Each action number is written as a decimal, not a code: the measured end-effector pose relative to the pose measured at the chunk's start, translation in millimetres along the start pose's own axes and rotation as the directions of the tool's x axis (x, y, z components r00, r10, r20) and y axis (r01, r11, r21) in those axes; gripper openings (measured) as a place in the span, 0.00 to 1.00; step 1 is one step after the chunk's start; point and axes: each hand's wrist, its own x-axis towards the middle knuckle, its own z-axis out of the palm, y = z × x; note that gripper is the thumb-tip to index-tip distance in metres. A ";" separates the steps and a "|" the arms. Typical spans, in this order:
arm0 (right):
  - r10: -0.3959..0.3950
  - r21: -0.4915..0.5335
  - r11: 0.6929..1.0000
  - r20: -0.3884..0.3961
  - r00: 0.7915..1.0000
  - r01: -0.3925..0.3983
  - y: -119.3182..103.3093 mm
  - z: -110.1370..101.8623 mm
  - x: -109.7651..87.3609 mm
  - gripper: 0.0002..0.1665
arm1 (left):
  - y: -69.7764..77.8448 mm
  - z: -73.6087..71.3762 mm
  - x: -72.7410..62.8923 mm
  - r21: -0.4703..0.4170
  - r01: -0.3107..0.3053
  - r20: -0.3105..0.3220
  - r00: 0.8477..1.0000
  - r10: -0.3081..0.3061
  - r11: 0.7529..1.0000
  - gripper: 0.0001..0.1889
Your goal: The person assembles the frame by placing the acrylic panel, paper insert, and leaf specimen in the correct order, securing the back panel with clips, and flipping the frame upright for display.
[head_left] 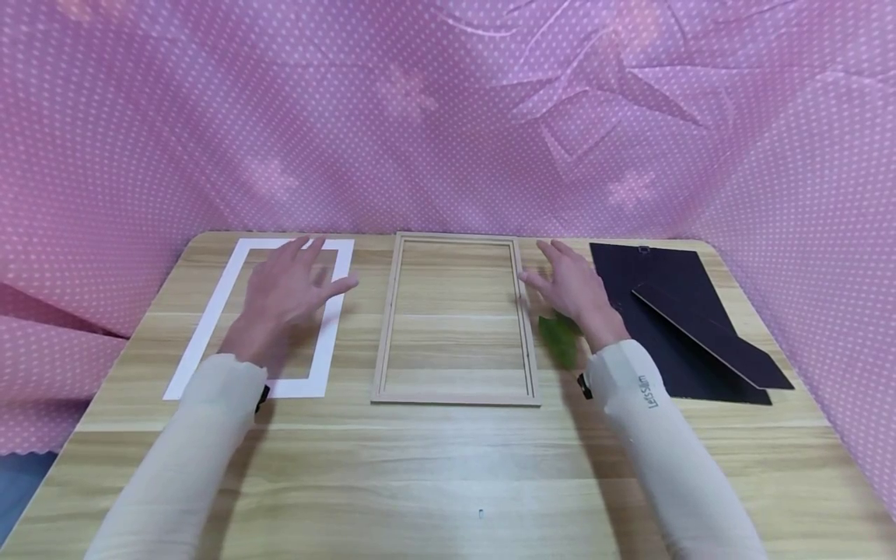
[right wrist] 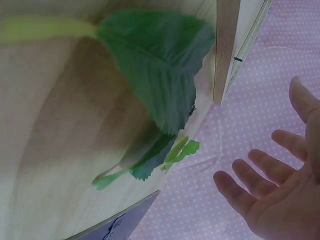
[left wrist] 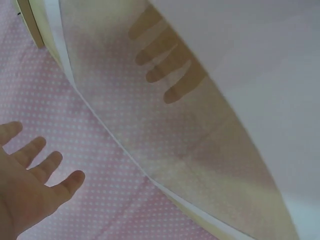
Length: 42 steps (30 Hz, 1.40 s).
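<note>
My left hand (head_left: pixel 283 288) hovers over a white rectangular mat border (head_left: pixel 320 358), fingers spread and holding nothing. In the left wrist view a glossy surface inside the white border (left wrist: pixel 62 47) reflects the fingers. At the middle of the table lies a light wooden picture frame (head_left: pixel 455 399). My right hand (head_left: pixel 575 292) is just right of that frame, its fingers apart and nothing in them. Below the right hand is a green leaf (head_left: pixel 558 342), partly hidden by the wrist. The right wrist view shows several toothed leaves (right wrist: pixel 155 55) on the tabletop.
A black backing board (head_left: pixel 672 272) lies on the right, its stand leg (head_left: pixel 714 342) slanting across it. Pink dotted cloth (head_left: pixel 448 140) hangs behind the wooden table (head_left: pixel 385 474) and along its sides. A tiny bluish speck (head_left: pixel 481 513) sits near the front.
</note>
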 end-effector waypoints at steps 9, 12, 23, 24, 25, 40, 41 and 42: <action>-0.004 0.021 1.000 -0.002 1.000 0.004 0.9 -0.8 2.4 0.44 | -7.8 -8.7 -5.3 -0.062 0.051 -0.019 0.998 -0.053 0.997 0.55; -0.018 0.044 0.999 0.005 1.000 0.018 3.0 -1.1 3.8 0.42 | -12.2 -11.7 -8.4 -0.132 0.073 -0.021 0.997 -0.077 0.989 0.49; -0.006 0.167 0.986 0.028 1.000 0.001 7.5 -1.5 10.0 0.40 | -28.8 -17.1 -18.6 -0.430 0.169 0.022 0.984 -0.178 0.887 0.43; -0.005 0.172 0.985 0.031 1.000 -0.001 7.5 -1.3 10.5 0.40 | -29.4 -17.5 -20.0 -0.475 0.192 0.039 0.979 -0.198 0.859 0.42; -0.003 0.175 0.985 0.034 0.999 -0.003 7.3 -1.1 11.1 0.39 | -30.1 -17.9 -21.2 -0.509 0.208 0.049 0.976 -0.212 0.835 0.41; 0.034 0.350 0.934 0.110 0.993 -0.071 11.8 2.8 13.0 0.37 | -48.6 -26.8 -35.6 -0.649 0.294 0.110 0.949 -0.296 0.702 0.37; 0.033 0.357 0.931 0.114 0.993 -0.072 12.5 3.1 12.8 0.37 | -50.4 -27.5 -37.1 -0.647 0.304 0.120 0.946 -0.301 0.699 0.38; 0.032 0.363 0.929 0.119 0.992 -0.073 13.1 3.4 12.6 0.37 | -52.1 -28.2 -38.7 -0.648 0.308 0.124 0.945 -0.302 0.696 0.38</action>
